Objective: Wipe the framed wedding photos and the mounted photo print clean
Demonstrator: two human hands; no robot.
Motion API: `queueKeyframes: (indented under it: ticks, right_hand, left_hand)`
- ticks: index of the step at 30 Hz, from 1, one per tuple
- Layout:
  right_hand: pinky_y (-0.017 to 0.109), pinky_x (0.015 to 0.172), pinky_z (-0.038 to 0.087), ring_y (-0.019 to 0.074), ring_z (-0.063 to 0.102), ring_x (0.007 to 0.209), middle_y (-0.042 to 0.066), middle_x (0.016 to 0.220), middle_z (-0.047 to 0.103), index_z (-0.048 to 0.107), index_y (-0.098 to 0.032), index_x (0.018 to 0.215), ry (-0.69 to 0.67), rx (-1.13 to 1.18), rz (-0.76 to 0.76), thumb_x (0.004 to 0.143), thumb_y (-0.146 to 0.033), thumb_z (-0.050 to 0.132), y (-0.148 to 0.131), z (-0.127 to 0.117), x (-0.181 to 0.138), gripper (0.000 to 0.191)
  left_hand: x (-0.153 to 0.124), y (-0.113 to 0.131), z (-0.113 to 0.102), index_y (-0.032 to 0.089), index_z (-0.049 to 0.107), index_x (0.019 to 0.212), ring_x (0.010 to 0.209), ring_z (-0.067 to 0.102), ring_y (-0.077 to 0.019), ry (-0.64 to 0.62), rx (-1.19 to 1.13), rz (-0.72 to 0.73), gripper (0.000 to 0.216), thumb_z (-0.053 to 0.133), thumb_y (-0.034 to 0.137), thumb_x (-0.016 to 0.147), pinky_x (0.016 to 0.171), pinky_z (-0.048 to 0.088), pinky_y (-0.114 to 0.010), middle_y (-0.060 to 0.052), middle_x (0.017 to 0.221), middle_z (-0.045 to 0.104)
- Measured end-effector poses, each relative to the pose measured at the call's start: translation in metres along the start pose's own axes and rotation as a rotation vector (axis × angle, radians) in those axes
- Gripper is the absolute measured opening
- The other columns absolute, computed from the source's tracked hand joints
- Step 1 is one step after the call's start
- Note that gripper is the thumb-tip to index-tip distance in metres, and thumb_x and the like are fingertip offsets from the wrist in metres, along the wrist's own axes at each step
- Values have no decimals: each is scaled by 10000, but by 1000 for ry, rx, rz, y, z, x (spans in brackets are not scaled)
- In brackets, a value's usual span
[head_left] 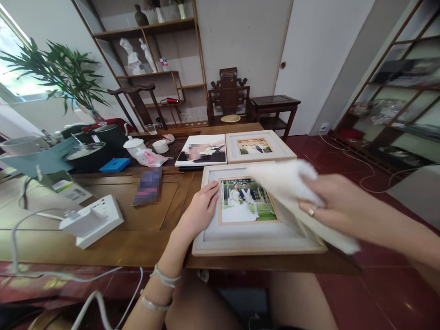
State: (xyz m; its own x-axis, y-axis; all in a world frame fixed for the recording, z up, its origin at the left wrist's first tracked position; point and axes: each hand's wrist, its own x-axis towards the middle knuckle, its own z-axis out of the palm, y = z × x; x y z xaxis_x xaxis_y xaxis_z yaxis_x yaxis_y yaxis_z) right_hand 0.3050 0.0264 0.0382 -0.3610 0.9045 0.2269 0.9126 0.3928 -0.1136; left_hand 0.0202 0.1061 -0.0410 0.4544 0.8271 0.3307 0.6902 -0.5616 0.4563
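A large white picture frame [240,236] with a wedding photo lies at the near edge of the wooden table [147,215]. My left hand [201,208] rests flat on the frame's left side, fingers stretched out and touching the inner border. My right hand [330,201], a ring on one finger, grips a white cloth [285,181] over the frame's upper right corner. The cloth hangs down along the frame's right edge.
Behind lie a smaller white frame [257,146] and a photo print [202,151]. To the left are a white power strip [94,220] with cables, a blue box [115,165], white cups [134,146], a plant [62,68]. Shelves, a carved chair and side table stand at the back.
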Motion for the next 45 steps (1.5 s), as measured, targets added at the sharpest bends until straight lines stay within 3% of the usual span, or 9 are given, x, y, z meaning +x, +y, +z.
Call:
queueKeyframes:
  ticks: [3,6,9,14,20,33,38,42,45]
  right_hand:
    - [372,622,483,271,631,736,151,813,667,624,-133,827,353,-150,109,798,-153,496,6,-4,28,133]
    - [456,946,403,320,453,1232,181,1298,538,653,-128,941,492,-250,-88,841,-41,396,-2,7,68,289]
    - [536,1081,217,295,269,1370,104,1443,422,674,-168,985,338,-268,-381,873,-20,400,-18,33,108,331]
    - [515,1084,218,269,299,1362,156,1358,513,611,-119,1144,-24,-207,-591,755,69,432,-38,73,138,467]
    - [494,1049,277,280,372,1322,180,1278,569,624,-111,1130,-100,-180,-506,719,99,404,-31,69,119,511]
    - [387,795,447,277,595,1020,122,1147,625,667,-191,1026,-154,-257,-183,641,58,383,37,39,65,539]
    - [346,613,425,268,647,797,148,1047,655,656,-183,1037,-210,-304,-171,663,28,383,4,33,46,509]
    - [336,571,387,263,641,719,99,909,692,670,-224,878,-342,-216,-250,631,-1,429,-41,14,13,411]
    - [334,547,368,260,628,673,61,855,697,659,-261,920,-405,-147,-273,619,-20,460,-61,5,-7,434]
  left_hand:
    - [0,1,0,87,567,1241,1285,459,-242,-10,3,-10,391,391,229,923,1095,360,-419,-148,1357,518]
    - [0,1,0,90,566,1241,1280,465,-241,-9,6,-26,390,382,232,928,1092,363,-420,-147,1359,517]
    - [0,1,0,113,578,1221,1268,479,-242,12,9,-5,367,383,210,925,1082,372,-429,-134,1346,533]
    - [1,3,-1,169,638,1120,1125,590,-237,35,-22,33,319,400,148,908,983,469,-394,-103,1198,631]
    - [1,0,0,163,610,1172,1226,519,-237,35,-35,52,338,397,156,909,1044,416,-419,-109,1303,572]
    - [-1,-1,2,77,581,1217,1262,487,-226,17,26,0,374,392,197,917,1081,377,-413,-152,1322,551]
    - [0,-2,2,89,589,1210,1251,499,-230,21,25,-3,368,399,202,916,1073,388,-421,-147,1316,558]
    - [0,-2,2,117,598,1204,1247,504,-228,29,18,5,358,404,212,918,1072,390,-425,-132,1314,563]
    - [0,-1,1,92,587,1217,1257,492,-228,17,18,-7,371,404,221,921,1085,374,-410,-142,1323,553]
